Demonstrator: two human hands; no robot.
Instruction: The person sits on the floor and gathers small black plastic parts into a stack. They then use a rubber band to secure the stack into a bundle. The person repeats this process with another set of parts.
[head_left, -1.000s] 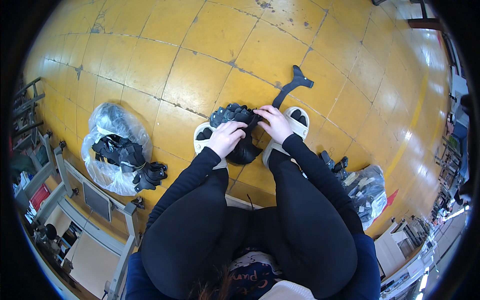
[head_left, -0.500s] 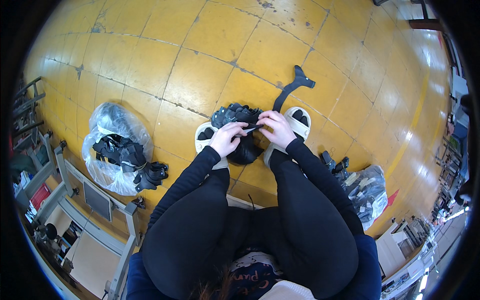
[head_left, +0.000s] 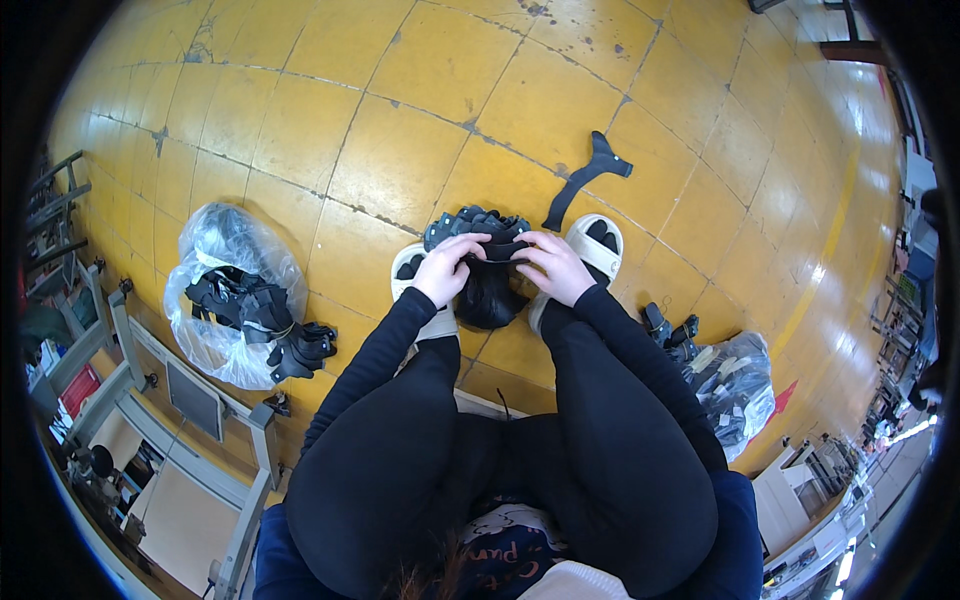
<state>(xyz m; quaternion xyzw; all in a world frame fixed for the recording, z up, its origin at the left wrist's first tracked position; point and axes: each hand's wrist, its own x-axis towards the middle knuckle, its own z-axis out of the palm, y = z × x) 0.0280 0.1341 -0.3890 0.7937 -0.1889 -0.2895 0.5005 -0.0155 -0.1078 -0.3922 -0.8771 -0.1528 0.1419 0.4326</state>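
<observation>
On the yellow tiled floor (head_left: 300, 130), between the person's feet, lies a pile of black pieces (head_left: 487, 285). The left hand (head_left: 447, 267) and right hand (head_left: 553, 265) both pinch one black piece (head_left: 500, 250) above it; sorting seems underway, so the next move calls for a steady grip.

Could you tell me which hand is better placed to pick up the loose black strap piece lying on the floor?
Probably the right hand: the flat black strap piece lies on its side, closer than to the left hand.

Yellow tiled floor (head_left: 420, 150): bags (head_left: 225, 300), black strap (head_left: 590, 180), bundle (head_left: 485, 265).
</observation>
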